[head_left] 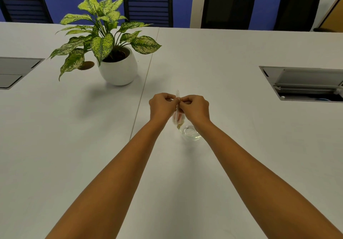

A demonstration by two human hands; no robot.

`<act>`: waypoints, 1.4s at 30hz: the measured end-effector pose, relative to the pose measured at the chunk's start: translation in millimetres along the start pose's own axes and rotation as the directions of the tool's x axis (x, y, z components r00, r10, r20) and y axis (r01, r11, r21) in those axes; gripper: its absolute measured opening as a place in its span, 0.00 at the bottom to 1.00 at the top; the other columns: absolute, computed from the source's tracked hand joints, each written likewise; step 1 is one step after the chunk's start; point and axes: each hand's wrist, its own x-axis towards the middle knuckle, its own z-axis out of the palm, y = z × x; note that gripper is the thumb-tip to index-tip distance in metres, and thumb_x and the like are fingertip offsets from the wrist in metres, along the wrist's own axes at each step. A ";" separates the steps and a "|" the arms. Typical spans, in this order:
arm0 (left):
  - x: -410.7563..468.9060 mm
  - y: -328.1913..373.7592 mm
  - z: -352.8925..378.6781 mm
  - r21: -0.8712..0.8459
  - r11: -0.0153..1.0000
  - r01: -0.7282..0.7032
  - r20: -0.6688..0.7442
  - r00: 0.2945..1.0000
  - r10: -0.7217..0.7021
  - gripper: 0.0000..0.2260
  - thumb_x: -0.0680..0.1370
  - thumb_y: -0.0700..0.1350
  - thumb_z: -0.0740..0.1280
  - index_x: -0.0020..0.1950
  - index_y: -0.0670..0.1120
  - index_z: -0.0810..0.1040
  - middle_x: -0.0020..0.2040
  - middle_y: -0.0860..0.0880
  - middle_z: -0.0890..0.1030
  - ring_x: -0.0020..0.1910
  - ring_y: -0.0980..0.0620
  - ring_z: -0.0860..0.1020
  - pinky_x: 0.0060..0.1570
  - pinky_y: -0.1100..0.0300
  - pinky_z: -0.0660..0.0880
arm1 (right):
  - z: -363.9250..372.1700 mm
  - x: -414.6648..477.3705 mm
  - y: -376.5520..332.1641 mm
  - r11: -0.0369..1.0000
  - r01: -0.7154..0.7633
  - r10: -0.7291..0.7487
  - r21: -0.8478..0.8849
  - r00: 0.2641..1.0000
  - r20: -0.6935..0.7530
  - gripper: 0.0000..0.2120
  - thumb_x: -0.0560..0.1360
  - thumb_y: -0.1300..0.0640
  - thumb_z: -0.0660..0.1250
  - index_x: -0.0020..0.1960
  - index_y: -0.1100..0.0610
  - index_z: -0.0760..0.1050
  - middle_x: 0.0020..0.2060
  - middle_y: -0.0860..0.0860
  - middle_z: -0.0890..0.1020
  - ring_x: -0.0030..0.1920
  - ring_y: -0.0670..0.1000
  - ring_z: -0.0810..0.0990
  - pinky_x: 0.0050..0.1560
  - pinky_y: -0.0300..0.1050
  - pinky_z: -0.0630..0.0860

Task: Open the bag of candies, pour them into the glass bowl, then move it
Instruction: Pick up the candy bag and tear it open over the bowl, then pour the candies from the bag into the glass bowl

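Note:
A small clear bag of candies (pixel 178 116) hangs edge-on between my two hands, above the white table. My left hand (pixel 161 107) pinches the bag's top from the left and my right hand (pixel 194 108) pinches it from the right, the fingertips meeting at the bag's upper edge. Pinkish candies show faintly through the plastic low in the bag. A small clear glass bowl (pixel 190 133) stands on the table just below and slightly right of the bag, partly under my right wrist. Its inside looks empty.
A potted plant (pixel 118 66) in a white pot stands at the back left. Grey cable hatches are set into the table at the far left (pixel 16 71) and right (pixel 304 83). Black chairs (pixel 148 7) line the far edge.

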 end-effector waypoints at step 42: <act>-8.3 14.9 -15.0 0.229 0.859 -0.458 -0.020 0.880 0.475 0.11 0.77 0.38 0.64 0.55 0.44 0.82 0.55 0.45 0.83 0.46 0.57 0.77 0.45 0.77 0.69 | -0.8 7.7 61.9 0.414 -0.509 0.276 0.755 0.860 0.428 0.19 0.79 0.50 0.58 0.66 0.59 0.71 0.57 0.56 0.78 0.57 0.54 0.77 0.66 0.50 0.71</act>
